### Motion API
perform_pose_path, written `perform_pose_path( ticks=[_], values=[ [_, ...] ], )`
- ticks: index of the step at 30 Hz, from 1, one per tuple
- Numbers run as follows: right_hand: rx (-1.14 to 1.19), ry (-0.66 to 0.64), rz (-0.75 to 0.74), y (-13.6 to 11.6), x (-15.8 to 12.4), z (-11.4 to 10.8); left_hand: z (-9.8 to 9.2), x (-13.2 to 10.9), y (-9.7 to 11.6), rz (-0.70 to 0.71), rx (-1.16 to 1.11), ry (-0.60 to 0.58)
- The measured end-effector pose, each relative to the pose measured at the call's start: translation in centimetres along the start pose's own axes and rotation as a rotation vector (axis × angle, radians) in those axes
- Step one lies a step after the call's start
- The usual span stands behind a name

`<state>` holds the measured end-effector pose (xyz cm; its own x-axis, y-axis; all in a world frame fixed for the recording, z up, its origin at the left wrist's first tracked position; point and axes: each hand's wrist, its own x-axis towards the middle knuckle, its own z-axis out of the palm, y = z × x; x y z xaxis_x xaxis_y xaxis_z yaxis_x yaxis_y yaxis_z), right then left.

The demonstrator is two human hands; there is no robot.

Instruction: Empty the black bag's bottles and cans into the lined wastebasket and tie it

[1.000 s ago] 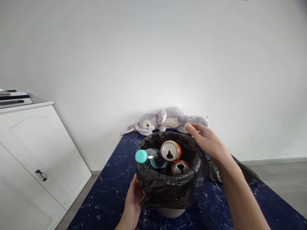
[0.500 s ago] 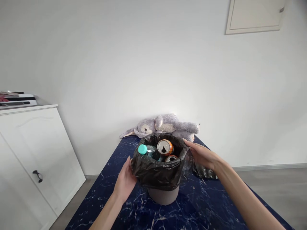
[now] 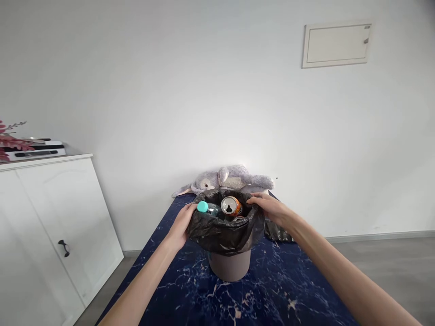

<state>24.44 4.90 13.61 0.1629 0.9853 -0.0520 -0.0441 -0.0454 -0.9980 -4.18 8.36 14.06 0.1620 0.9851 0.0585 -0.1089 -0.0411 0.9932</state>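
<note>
A grey-brown trash can (image 3: 229,268) stands on the dark blue marbled table, lined with a black trash bag (image 3: 220,236) folded down over its rim. Inside the bag are a clear plastic bottle with a turquoise cap (image 3: 202,207), an orange drink can (image 3: 231,206) opened at the top, and a second can (image 3: 238,218) mostly hidden below it. On the left side of the rim, my left hand (image 3: 182,222) grips the bag's edge. My right hand (image 3: 268,207) pinches the bag's edge at the right, thumb on the inside.
Behind the can, a grey plush rabbit (image 3: 234,179) lies against the wall. More black plastic (image 3: 277,231) rests on the table (image 3: 190,299) to the right. A white cabinet (image 3: 64,217) stands at left; a wall panel (image 3: 336,45) is upper right.
My left hand has moved up to the rim, and my right thumb now reaches inside the bag's edge. The camera view has tilted up slightly and turned.
</note>
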Motion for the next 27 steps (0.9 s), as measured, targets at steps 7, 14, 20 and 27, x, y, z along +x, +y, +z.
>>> perform_pose_path(
  ticks=[7, 14, 20, 27],
  values=[
    [0.024, -0.077, -0.004, 0.2, -5.7, -0.9, -0.2, -5.8, 0.8, -0.043, 0.042, -0.017],
    [-0.087, 0.095, -0.146, -1.0, -8.8, -2.0, -1.1, -8.3, 3.3, -0.04, 0.12, -0.084],
    [-0.106, 0.175, -0.365, -3.5, -10.6, -1.7, -0.8, -7.8, 6.3, 0.068, 0.082, -0.063],
    [-0.011, 0.311, -0.573, -4.0, -12.3, -3.6, -1.0, -9.3, 8.1, 0.416, 0.003, 0.156]
  ],
)
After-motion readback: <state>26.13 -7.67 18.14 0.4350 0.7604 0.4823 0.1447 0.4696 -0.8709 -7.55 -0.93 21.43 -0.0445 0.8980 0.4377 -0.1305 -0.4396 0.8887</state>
